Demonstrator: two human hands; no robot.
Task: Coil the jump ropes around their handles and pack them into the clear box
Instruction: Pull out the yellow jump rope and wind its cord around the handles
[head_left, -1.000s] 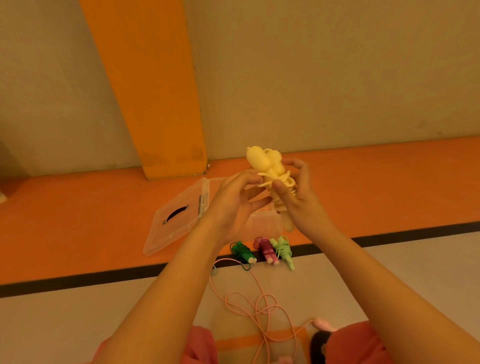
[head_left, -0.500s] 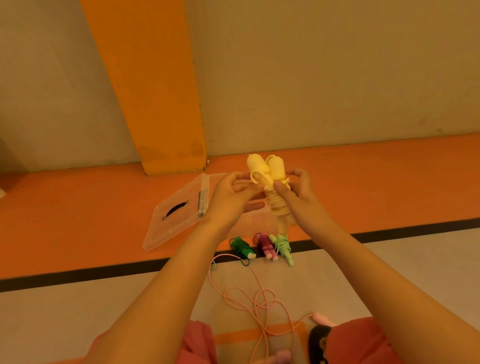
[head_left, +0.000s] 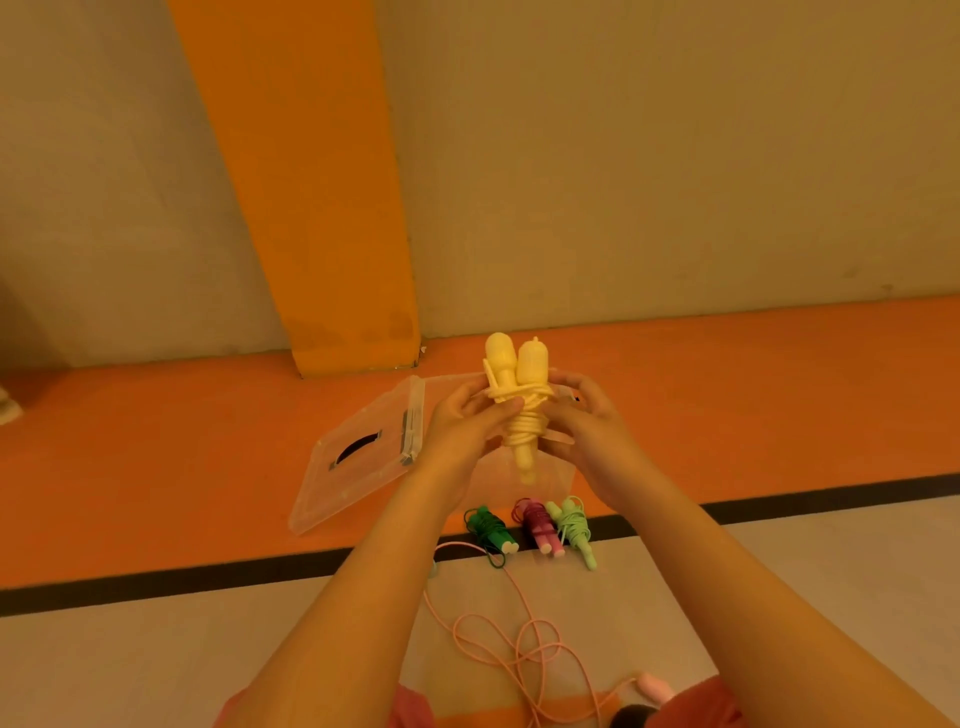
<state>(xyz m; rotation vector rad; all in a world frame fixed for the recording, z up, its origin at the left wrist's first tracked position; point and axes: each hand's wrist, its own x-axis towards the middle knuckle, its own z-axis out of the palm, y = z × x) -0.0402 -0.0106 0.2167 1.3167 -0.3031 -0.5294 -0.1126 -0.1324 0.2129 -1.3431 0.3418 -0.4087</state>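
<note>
On an orange-and-pale floor (head_left: 156, 493) crossed by a black stripe (head_left: 156, 587): clear box (head_left: 558, 475), lid (head_left: 363, 467) flat at its left. Just in front, side by side, coiled dark green rope (head_left: 488, 530), magenta rope (head_left: 537, 525), light green rope (head_left: 571, 527). Nearer, tangled loose pink rope (head_left: 519, 644).

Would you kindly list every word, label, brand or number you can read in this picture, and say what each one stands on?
No readable text shows anywhere in this view.
The clear box lid shows only a dark slot, no lettering.
The yellow jump rope, gripped by the left hand and right hand, shows no marking.
</note>
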